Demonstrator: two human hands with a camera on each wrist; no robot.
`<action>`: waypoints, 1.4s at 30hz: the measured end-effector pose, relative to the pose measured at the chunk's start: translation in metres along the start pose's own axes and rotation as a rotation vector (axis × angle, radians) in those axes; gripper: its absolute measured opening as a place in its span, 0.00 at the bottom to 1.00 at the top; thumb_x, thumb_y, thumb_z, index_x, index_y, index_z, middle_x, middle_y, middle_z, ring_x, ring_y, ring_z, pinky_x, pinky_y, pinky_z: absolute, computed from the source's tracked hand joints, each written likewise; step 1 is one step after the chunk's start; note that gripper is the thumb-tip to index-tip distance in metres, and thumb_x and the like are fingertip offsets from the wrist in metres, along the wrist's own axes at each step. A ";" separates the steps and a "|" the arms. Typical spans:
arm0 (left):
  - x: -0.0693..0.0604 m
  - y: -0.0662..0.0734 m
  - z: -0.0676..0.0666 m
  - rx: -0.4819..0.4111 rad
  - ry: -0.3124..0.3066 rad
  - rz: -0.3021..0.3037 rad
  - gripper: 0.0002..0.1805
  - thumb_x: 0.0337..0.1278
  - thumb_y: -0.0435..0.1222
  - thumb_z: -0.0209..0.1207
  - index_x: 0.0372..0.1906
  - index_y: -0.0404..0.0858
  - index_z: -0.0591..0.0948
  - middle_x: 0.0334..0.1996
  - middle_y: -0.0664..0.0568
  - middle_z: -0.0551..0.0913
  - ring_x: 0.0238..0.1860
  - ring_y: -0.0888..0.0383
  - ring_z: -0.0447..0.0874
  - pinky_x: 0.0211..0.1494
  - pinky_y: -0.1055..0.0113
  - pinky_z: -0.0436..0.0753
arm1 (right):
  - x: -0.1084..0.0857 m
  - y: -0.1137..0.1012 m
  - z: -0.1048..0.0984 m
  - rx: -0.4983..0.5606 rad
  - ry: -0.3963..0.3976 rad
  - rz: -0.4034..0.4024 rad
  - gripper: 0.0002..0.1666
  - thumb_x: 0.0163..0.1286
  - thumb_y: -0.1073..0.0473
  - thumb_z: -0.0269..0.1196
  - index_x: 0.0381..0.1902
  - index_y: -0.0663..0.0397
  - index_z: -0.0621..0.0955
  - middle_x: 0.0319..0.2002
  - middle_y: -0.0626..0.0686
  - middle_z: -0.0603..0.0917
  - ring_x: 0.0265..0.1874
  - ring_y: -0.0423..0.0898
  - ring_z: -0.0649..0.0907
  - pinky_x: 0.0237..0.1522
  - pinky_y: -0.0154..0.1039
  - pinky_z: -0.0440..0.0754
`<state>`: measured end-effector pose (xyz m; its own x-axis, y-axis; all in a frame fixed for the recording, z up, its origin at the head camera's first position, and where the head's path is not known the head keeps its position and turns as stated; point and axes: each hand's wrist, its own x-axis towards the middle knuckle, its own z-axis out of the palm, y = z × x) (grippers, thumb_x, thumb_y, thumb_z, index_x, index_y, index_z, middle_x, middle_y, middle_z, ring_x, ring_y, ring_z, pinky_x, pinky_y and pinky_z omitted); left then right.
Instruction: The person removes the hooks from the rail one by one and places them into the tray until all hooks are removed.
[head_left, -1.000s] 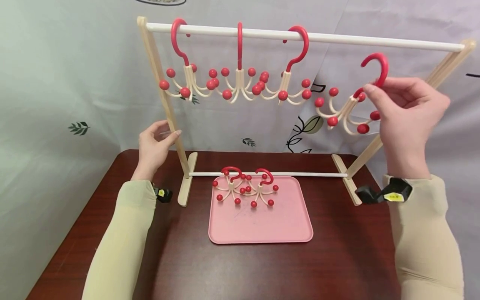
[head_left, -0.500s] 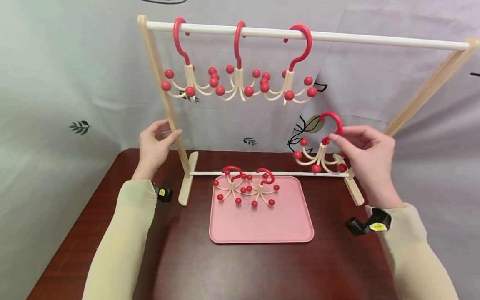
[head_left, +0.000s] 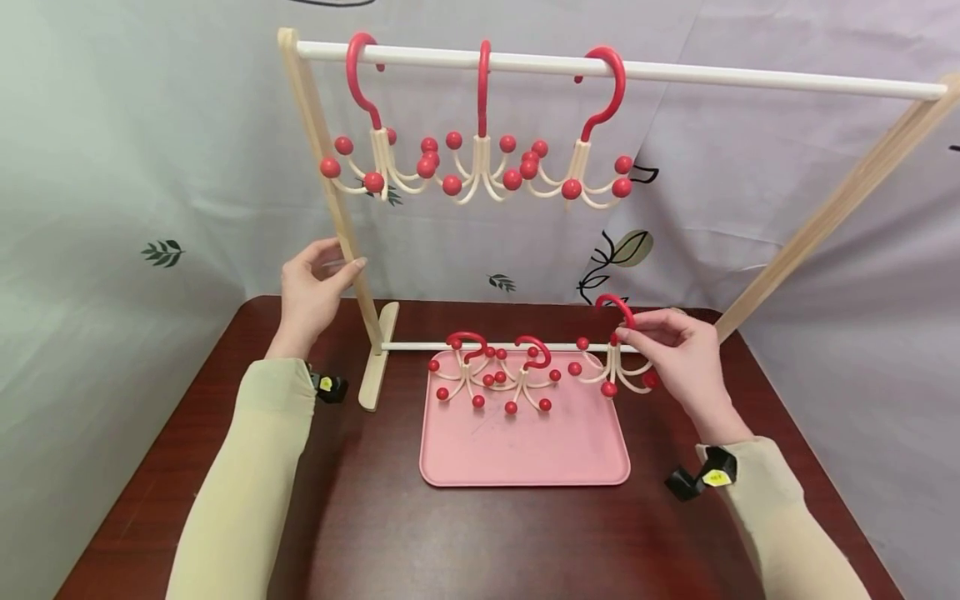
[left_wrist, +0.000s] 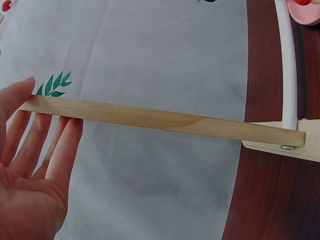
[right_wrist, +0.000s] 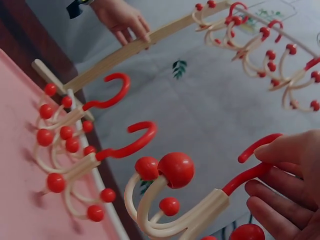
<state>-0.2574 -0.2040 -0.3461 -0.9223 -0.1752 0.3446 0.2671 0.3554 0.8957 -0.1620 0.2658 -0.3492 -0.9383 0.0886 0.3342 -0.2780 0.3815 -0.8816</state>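
At far right of the tray (head_left: pixel 525 457), right grip (head_left: pixel 681 364) pinches an upright hanger (head_left: pixel 614 362); left grip (head_left: pixel 311 287) pinches a post (left_wrist: pixel 150 118).

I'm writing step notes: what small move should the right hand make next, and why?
Probably the right hand should ease its hanger a little left and set it down on the tray: two other hangers stand there, bare tray lies to their right, and in the head view the held one overlaps the tray's right edge.
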 end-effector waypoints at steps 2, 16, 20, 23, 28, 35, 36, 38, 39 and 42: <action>0.000 0.000 0.000 0.000 0.000 -0.002 0.25 0.63 0.44 0.70 0.62 0.39 0.82 0.52 0.45 0.85 0.50 0.55 0.85 0.48 0.69 0.85 | -0.001 0.007 0.004 0.021 -0.023 0.018 0.17 0.63 0.64 0.75 0.47 0.68 0.86 0.36 0.50 0.90 0.34 0.40 0.89 0.36 0.30 0.86; 0.000 -0.001 0.001 -0.013 0.008 0.007 0.24 0.63 0.43 0.70 0.61 0.39 0.82 0.52 0.46 0.85 0.50 0.55 0.86 0.47 0.70 0.85 | -0.010 0.054 0.035 0.054 0.012 0.164 0.16 0.63 0.65 0.75 0.46 0.68 0.85 0.35 0.51 0.90 0.32 0.36 0.88 0.27 0.30 0.84; 0.000 -0.002 0.000 -0.004 0.010 0.006 0.25 0.63 0.44 0.70 0.61 0.40 0.82 0.53 0.46 0.85 0.50 0.55 0.86 0.48 0.68 0.86 | -0.011 0.062 0.042 0.052 0.019 0.217 0.16 0.64 0.64 0.74 0.47 0.68 0.85 0.38 0.55 0.89 0.34 0.36 0.88 0.36 0.29 0.86; 0.000 -0.003 0.000 -0.004 0.010 0.007 0.25 0.63 0.44 0.70 0.61 0.40 0.82 0.53 0.46 0.85 0.50 0.56 0.86 0.48 0.68 0.86 | -0.012 0.065 0.046 0.066 0.020 0.255 0.17 0.65 0.62 0.74 0.48 0.67 0.85 0.41 0.57 0.88 0.35 0.36 0.87 0.40 0.32 0.86; 0.001 -0.003 0.001 -0.007 0.008 0.003 0.25 0.62 0.44 0.70 0.62 0.40 0.82 0.52 0.46 0.85 0.50 0.56 0.86 0.48 0.69 0.86 | -0.015 0.069 0.048 0.084 0.024 0.287 0.20 0.64 0.60 0.75 0.49 0.66 0.85 0.41 0.56 0.89 0.36 0.36 0.87 0.40 0.35 0.87; 0.000 0.000 0.001 -0.006 0.008 0.001 0.24 0.63 0.43 0.70 0.62 0.40 0.82 0.52 0.45 0.85 0.50 0.56 0.86 0.47 0.70 0.85 | -0.018 0.077 0.046 0.109 0.039 0.281 0.20 0.64 0.61 0.75 0.49 0.66 0.84 0.40 0.52 0.90 0.37 0.38 0.88 0.43 0.30 0.85; -0.001 0.001 0.001 -0.006 0.009 -0.001 0.24 0.63 0.43 0.70 0.62 0.40 0.82 0.52 0.45 0.85 0.50 0.56 0.86 0.47 0.70 0.85 | -0.018 0.078 0.046 0.110 0.039 0.285 0.20 0.64 0.60 0.75 0.50 0.66 0.84 0.40 0.52 0.90 0.37 0.38 0.88 0.43 0.30 0.85; -0.001 0.002 0.001 -0.006 0.009 -0.004 0.24 0.63 0.42 0.70 0.62 0.40 0.82 0.53 0.45 0.85 0.50 0.56 0.86 0.47 0.70 0.85 | -0.019 0.078 0.046 0.113 0.039 0.289 0.20 0.64 0.60 0.75 0.51 0.65 0.84 0.42 0.54 0.89 0.37 0.38 0.88 0.43 0.30 0.85; -0.001 0.002 0.001 -0.006 0.009 -0.005 0.24 0.63 0.42 0.70 0.62 0.40 0.82 0.53 0.45 0.85 0.50 0.56 0.86 0.47 0.70 0.85 | -0.020 0.078 0.047 0.117 0.039 0.292 0.21 0.65 0.60 0.75 0.51 0.65 0.84 0.43 0.55 0.89 0.38 0.37 0.88 0.43 0.30 0.85; -0.001 0.003 0.000 -0.002 0.008 -0.007 0.24 0.63 0.43 0.70 0.62 0.40 0.82 0.53 0.45 0.85 0.50 0.56 0.86 0.47 0.70 0.85 | -0.023 0.077 0.048 0.142 0.043 0.290 0.22 0.65 0.62 0.74 0.54 0.66 0.83 0.47 0.59 0.88 0.40 0.37 0.88 0.44 0.31 0.85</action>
<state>-0.2558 -0.2025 -0.3444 -0.9218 -0.1848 0.3409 0.2618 0.3520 0.8986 -0.1721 0.2493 -0.4409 -0.9739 0.2149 0.0730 -0.0287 0.2022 -0.9789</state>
